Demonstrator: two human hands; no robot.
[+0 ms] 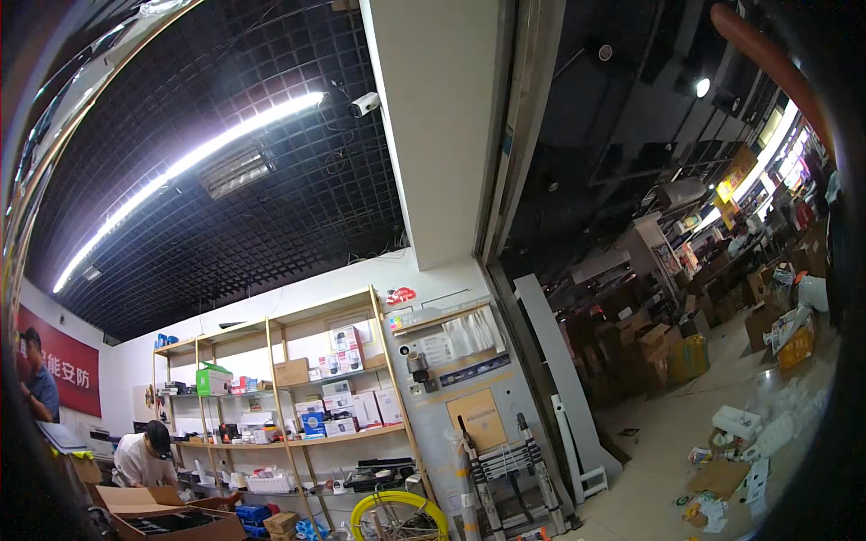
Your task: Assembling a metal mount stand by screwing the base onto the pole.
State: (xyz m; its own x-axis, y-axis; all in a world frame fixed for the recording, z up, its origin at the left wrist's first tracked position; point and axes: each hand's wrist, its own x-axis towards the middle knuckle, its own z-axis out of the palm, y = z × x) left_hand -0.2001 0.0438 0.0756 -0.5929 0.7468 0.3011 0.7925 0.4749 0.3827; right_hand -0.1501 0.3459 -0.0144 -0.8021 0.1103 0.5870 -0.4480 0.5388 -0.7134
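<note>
At the upper right rim, a blurred, reddish-brown shape like a single finger (774, 59) curves close to the lens. It may belong to my right hand, but the rest of that hand is hidden, and nothing held shows. My left hand is out of the picture. Lower left, an open cardboard box (180, 527) with dark contents stands near a person in a white top and dark cap (144, 460), who bends forward. Tall wood-framed shelves (271, 388) behind carry several small boxes, among them a green one (214, 380).
A coil of yellow cable (359, 516) stands below the shelves, beside a folded telescopic ladder (541, 464). Through the doorway on the right, cartons (654, 343) are piled up and packing litter (722, 478) covers part of the floor. Another person (41, 383) is at the far left.
</note>
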